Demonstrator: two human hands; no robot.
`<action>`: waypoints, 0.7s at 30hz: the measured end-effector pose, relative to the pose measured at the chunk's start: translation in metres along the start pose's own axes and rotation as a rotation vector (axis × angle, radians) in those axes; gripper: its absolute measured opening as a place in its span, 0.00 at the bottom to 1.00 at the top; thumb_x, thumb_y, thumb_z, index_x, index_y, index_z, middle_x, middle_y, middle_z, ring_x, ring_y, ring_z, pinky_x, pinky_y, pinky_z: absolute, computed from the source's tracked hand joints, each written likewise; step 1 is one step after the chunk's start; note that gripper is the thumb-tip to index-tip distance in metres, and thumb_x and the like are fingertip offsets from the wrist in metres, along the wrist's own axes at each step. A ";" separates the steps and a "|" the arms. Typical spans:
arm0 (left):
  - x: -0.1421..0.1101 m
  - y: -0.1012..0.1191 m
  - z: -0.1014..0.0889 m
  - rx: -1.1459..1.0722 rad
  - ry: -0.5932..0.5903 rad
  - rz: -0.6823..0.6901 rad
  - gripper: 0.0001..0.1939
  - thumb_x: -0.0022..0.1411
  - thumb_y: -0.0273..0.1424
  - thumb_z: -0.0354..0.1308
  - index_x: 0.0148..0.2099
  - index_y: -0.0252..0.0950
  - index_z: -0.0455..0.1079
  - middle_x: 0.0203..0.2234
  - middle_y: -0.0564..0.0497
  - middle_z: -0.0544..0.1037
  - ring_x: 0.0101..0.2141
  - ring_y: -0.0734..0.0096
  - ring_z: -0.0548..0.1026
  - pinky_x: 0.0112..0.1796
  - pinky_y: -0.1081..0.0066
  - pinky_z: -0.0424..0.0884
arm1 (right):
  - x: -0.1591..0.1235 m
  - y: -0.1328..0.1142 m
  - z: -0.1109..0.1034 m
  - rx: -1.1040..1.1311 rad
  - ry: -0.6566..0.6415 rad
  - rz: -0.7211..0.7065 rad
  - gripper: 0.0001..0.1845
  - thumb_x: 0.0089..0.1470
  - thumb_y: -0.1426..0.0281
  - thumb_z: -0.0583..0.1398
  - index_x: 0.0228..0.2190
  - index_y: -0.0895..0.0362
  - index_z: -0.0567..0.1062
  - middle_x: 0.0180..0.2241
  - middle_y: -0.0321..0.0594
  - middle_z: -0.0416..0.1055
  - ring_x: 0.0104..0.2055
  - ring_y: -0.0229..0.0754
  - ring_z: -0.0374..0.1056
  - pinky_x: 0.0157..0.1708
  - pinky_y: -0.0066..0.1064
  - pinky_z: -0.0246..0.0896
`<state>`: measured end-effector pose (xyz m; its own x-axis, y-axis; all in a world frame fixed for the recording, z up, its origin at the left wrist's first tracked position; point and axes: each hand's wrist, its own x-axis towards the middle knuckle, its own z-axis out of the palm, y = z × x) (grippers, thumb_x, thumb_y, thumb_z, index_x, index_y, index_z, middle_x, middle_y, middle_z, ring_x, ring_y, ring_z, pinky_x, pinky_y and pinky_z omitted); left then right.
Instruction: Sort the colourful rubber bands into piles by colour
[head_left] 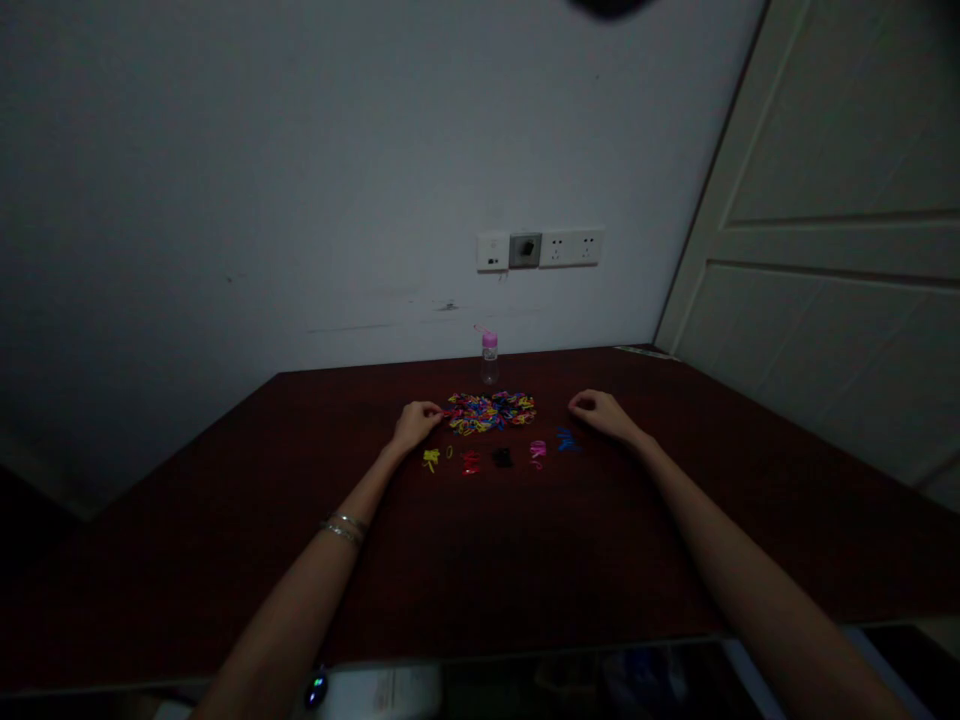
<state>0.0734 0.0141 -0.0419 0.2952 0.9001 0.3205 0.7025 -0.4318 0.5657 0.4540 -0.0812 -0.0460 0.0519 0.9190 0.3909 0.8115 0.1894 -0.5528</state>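
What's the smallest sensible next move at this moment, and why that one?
Probably draw one red band toward the red group: the left hand's fingertips are at the left edge of the mixed pile, where red shows, and the bands in front lie grouped by colour. Whether the fingertips already hold one is too small to tell.

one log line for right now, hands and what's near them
left hand: at mixed pile's left edge | right hand: near blue group | bottle: upright behind pile
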 end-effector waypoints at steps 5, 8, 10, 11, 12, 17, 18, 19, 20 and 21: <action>-0.001 0.002 0.001 0.025 0.011 -0.081 0.14 0.49 0.40 0.57 0.33 0.36 0.76 0.23 0.50 0.74 0.24 0.72 0.68 0.24 0.75 0.56 | -0.001 -0.001 -0.001 0.001 0.002 -0.007 0.10 0.45 0.67 0.55 0.27 0.58 0.74 0.32 0.41 0.73 0.34 0.42 0.68 0.37 0.31 0.61; -0.002 0.003 0.002 0.035 0.005 -0.104 0.14 0.50 0.41 0.56 0.32 0.37 0.76 0.24 0.49 0.75 0.25 0.71 0.69 0.23 0.75 0.55 | -0.001 -0.002 -0.001 -0.008 0.005 -0.007 0.10 0.45 0.68 0.55 0.27 0.58 0.75 0.32 0.41 0.73 0.34 0.42 0.68 0.37 0.32 0.61; -0.002 0.004 0.003 0.030 0.007 -0.131 0.14 0.50 0.41 0.57 0.31 0.37 0.76 0.24 0.49 0.76 0.26 0.70 0.70 0.23 0.75 0.55 | -0.001 -0.003 -0.001 -0.019 0.002 -0.014 0.10 0.45 0.68 0.54 0.27 0.58 0.75 0.32 0.42 0.73 0.34 0.42 0.68 0.37 0.32 0.61; -0.002 0.005 0.003 0.028 0.010 -0.147 0.13 0.49 0.40 0.57 0.31 0.37 0.76 0.24 0.49 0.76 0.26 0.70 0.70 0.24 0.75 0.55 | -0.001 -0.004 -0.001 -0.024 0.002 -0.017 0.10 0.45 0.68 0.54 0.26 0.58 0.75 0.32 0.42 0.73 0.34 0.42 0.68 0.38 0.32 0.61; -0.002 0.006 0.004 0.029 0.014 -0.161 0.13 0.49 0.40 0.57 0.31 0.37 0.76 0.24 0.49 0.76 0.26 0.69 0.70 0.24 0.75 0.55 | -0.001 -0.004 -0.001 -0.026 0.003 -0.020 0.10 0.45 0.68 0.54 0.26 0.58 0.75 0.31 0.42 0.73 0.34 0.42 0.68 0.38 0.32 0.62; -0.002 0.007 0.005 0.051 0.012 -0.167 0.13 0.48 0.41 0.58 0.32 0.38 0.76 0.25 0.49 0.77 0.27 0.69 0.71 0.24 0.75 0.56 | -0.001 -0.002 0.000 -0.018 0.010 -0.025 0.10 0.45 0.68 0.54 0.27 0.58 0.75 0.30 0.41 0.73 0.34 0.42 0.68 0.37 0.32 0.62; -0.002 0.008 0.004 0.059 0.012 -0.160 0.13 0.49 0.41 0.58 0.32 0.38 0.76 0.26 0.49 0.77 0.28 0.69 0.71 0.24 0.75 0.56 | -0.001 -0.002 0.000 -0.015 0.008 -0.026 0.10 0.45 0.68 0.54 0.27 0.58 0.75 0.30 0.41 0.73 0.34 0.42 0.68 0.37 0.32 0.62; -0.002 0.008 0.004 0.067 0.013 -0.153 0.13 0.49 0.41 0.58 0.33 0.39 0.76 0.26 0.49 0.77 0.28 0.69 0.71 0.24 0.75 0.56 | -0.001 -0.001 0.000 -0.014 0.005 -0.028 0.10 0.45 0.68 0.54 0.27 0.58 0.75 0.30 0.41 0.73 0.34 0.42 0.68 0.37 0.32 0.62; -0.002 0.008 0.004 0.075 0.010 -0.148 0.13 0.49 0.41 0.58 0.34 0.39 0.76 0.27 0.49 0.77 0.28 0.68 0.71 0.24 0.75 0.56 | -0.001 -0.001 0.000 -0.012 0.001 -0.030 0.10 0.45 0.68 0.54 0.27 0.58 0.75 0.31 0.41 0.73 0.34 0.42 0.68 0.37 0.32 0.62; -0.002 0.009 0.003 0.083 0.004 -0.144 0.13 0.49 0.40 0.58 0.34 0.39 0.76 0.27 0.49 0.77 0.28 0.68 0.71 0.24 0.75 0.57 | -0.001 -0.001 0.000 -0.011 -0.005 -0.031 0.10 0.45 0.68 0.54 0.27 0.58 0.75 0.31 0.41 0.73 0.34 0.42 0.68 0.37 0.32 0.62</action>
<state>0.0808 0.0084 -0.0402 0.1846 0.9521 0.2436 0.7885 -0.2915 0.5416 0.4530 -0.0824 -0.0457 0.0240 0.9144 0.4041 0.8188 0.2139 -0.5328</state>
